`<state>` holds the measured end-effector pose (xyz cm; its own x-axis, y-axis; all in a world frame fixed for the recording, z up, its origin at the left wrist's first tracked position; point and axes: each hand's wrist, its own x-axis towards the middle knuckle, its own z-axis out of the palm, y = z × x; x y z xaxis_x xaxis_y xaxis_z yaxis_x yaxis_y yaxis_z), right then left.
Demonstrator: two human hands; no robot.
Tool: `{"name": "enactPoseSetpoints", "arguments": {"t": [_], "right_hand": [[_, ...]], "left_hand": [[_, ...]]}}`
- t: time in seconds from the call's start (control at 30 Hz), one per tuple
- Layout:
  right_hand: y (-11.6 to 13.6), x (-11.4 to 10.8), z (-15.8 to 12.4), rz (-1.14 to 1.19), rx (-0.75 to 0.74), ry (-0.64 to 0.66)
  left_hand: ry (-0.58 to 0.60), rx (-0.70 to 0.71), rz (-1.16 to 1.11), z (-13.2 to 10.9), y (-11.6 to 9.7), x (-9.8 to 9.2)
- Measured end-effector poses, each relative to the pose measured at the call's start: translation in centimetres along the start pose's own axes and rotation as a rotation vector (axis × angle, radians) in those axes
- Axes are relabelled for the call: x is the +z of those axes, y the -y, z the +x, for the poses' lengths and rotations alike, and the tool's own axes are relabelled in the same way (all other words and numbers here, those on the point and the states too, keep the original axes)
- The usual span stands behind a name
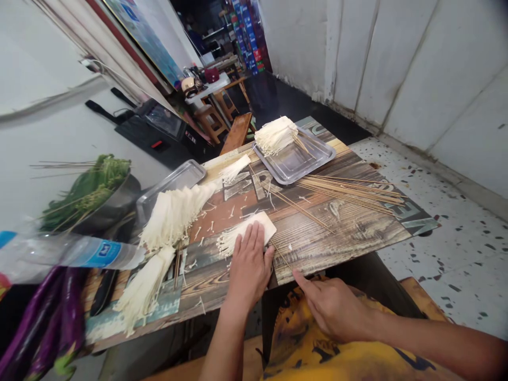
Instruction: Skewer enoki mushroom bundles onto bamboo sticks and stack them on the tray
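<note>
My left hand lies flat, fingers stretched out, pressing a small bundle of white enoki mushrooms wrapped in a pale sheet against the wooden table. My right hand is closed at the table's near edge, pinching a thin bamboo skewer whose tip runs into the bundle's side. A big loose heap of enoki lies to the left, and more enoki at the near left.
A steel tray at the far side holds skewered enoki. A pile of bare skewers lies to the right. An empty steel tray, a bowl of greens, a water bottle and purple aubergines stand at the left.
</note>
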<state>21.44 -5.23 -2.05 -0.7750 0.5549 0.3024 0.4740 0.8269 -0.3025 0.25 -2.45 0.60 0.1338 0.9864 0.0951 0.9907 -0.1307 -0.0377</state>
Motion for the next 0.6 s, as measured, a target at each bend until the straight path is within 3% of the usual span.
{"name": "enactPoseSetpoints", "arguments": {"t": [0.23, 0.6], "right_hand": [[0.9, 0.6, 0.9, -0.056, 0.052, 0.048], [1.9, -1.0, 3.6, -0.080, 0.150, 0.217]], "left_hand": [[-0.029, 0.018, 0.010, 0.0, 0.1, 0.4], [-0.048, 0.030, -0.007, 0.2, 0.4, 0.6]]}}
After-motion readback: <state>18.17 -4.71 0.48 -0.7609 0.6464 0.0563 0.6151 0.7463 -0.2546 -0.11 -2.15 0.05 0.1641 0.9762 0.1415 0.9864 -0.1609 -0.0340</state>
